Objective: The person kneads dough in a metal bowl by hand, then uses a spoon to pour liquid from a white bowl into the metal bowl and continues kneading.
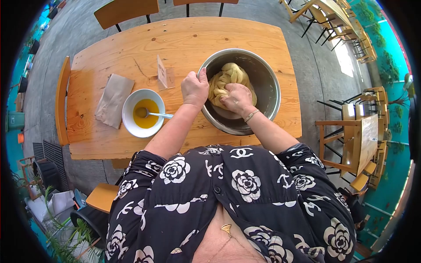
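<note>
A large metal bowl stands on the wooden table, with a lump of yellowish dough inside it. My left hand is closed on the bowl's left rim, thumb up along the edge. Inside the bowl, my right hand presses into the dough with its fingers curled and partly sunk in it. To the left, a white bowl holds yellow liquid and a spoon, whose handle points toward my left forearm.
A folded brown paper lies left of the white bowl. A clear stand with a card is on the table beyond my left hand. Chairs stand at the far side, and a chair is at the left edge.
</note>
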{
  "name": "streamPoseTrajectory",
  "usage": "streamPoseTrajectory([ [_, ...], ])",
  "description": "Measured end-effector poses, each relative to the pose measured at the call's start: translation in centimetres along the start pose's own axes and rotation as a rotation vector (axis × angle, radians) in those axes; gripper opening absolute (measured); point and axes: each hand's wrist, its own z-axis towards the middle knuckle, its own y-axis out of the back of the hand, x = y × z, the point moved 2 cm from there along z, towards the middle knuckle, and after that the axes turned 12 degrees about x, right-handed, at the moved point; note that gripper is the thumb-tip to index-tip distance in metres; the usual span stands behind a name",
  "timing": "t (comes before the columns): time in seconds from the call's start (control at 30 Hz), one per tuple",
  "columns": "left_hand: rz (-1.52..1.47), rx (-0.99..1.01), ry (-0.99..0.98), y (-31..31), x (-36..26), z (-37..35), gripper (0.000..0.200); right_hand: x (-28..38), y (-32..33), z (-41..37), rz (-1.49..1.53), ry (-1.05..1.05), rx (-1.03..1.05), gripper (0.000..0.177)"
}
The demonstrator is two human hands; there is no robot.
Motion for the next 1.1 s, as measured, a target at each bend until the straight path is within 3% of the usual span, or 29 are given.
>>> streamPoseTrajectory([
  [0.13,0.038,0.065,-0.068,0.6,0.0,-0.1,0.055,0.7,1.2,-2.9,0.139,0.013,0.136,0.035],
  [0.2,0.099,0.061,-0.132,0.7,-0.2,0.4,0.054,0.1,2.9,-3.9,0.042,0.16,0.241,0.036],
  [0.23,0.135,0.1,-0.089,1.0,-0.6,0.4,0.051,-0.4,4.0,-4.4,-0.006,0.23,0.294,0.037],
  [0.3,0.208,0.188,0.002,1.6,-1.7,0.0,0.045,-1.1,7.6,-4.8,0.085,0.304,0.2,0.036],
  [0.4,0.531,-0.306,-0.358,2.1,-4.6,-2.1,0.033,-2.5,11.4,-3.5,0.131,0.29,-0.014,0.028],
  [0.5,0.498,0.212,-0.479,1.6,-9.2,-5.0,0.034,-2.3,11.1,-2.8,-0.032,0.399,-0.027,0.025],
  [0.53,0.575,0.274,-0.551,0.5,-9.3,-6.0,0.037,-2.0,10.2,-2.4,-0.103,0.439,-0.026,0.025],
  [0.57,0.652,0.337,-0.625,-1.0,-9.0,-6.9,0.039,-1.6,9.1,-1.7,-0.239,0.427,0.16,0.027],
  [0.6,0.742,0.484,-0.514,-2.3,-8.4,-7.5,0.045,-2.3,7.4,-1.3,-0.343,0.52,0.074,0.027],
  [0.67,0.771,0.501,-0.423,-3.5,-7.5,-8.4,0.054,-3.5,4.9,-1.4,-0.433,0.591,-0.053,0.026],
  [0.8,0.999,0.542,-0.269,-3.6,-8.7,-9.2,0.064,-5.1,6.8,-2.7,-0.553,0.588,-0.008,0.022],
  [0.9,1.025,0.716,-0.103,-2.7,-10.8,-8.8,0.065,-7.0,7.8,-3.5,-0.59,0.538,0.046,0.022],
  [1.1,1.04,0.698,-0.058,-3.1,-10.0,-8.9,0.06,-9.3,8.7,-3.0,-0.535,0.51,0.166,0.019],
])
